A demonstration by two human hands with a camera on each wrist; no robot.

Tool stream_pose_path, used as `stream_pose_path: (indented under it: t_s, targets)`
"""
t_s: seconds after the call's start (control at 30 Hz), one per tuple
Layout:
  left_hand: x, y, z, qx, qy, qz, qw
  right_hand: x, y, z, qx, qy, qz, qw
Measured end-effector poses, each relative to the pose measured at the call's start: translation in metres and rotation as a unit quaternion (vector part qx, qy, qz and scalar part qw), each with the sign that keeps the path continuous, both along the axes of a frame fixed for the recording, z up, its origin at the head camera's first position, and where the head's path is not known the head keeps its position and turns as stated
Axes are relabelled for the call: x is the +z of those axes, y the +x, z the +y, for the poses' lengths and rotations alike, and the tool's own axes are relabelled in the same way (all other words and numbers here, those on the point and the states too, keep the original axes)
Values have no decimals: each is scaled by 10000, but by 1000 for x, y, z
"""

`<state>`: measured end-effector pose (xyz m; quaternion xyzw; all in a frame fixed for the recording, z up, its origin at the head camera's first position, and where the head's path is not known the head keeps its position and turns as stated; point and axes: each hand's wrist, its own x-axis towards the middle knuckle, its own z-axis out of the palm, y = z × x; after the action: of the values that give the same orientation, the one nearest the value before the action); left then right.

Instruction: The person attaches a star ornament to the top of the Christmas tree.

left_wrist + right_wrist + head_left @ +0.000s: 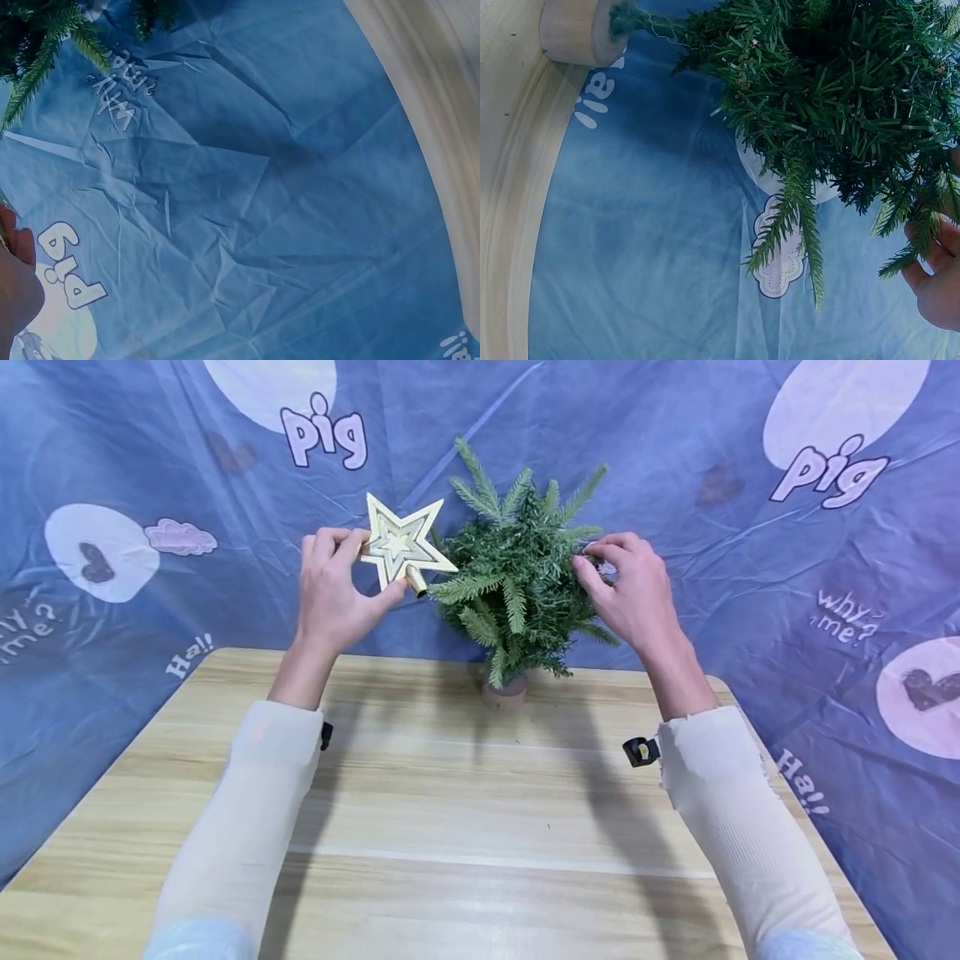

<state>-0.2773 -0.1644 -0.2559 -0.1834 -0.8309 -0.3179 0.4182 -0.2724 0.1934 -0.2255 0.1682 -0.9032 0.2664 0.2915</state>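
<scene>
My left hand [333, 581] holds a gold star tree topper [396, 542] between thumb and fingers, beside the upper left of a small artificial Christmas tree [525, 577]. The star has nested outlines and a short gold socket [415, 580] at its bottom, near the thumb. On the tree's right side, my right hand [633, 593] pinches the end of a branch; in the right wrist view, green sprigs [922, 236] partly cover its fingers. The tree stands upright on a round wooden base [505, 693]. Only part of the left hand [16, 281] enters the left wrist view.
The tree stands near the back edge of a light wooden table [450, 793]. Close behind hangs a wrinkled blue cloth [420, 410] printed with words and pale shapes. Small dark bits lie on the tabletop. A black wrist camera [641, 752] juts from the right sleeve.
</scene>
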Motion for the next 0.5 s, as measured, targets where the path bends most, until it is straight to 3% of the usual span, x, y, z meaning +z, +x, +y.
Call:
stream_pose_path:
  t_s: [0.5]
  targets:
    - [18,-6,17,166,49,-109,9998,-7,0,1,48,-134,129,9998]
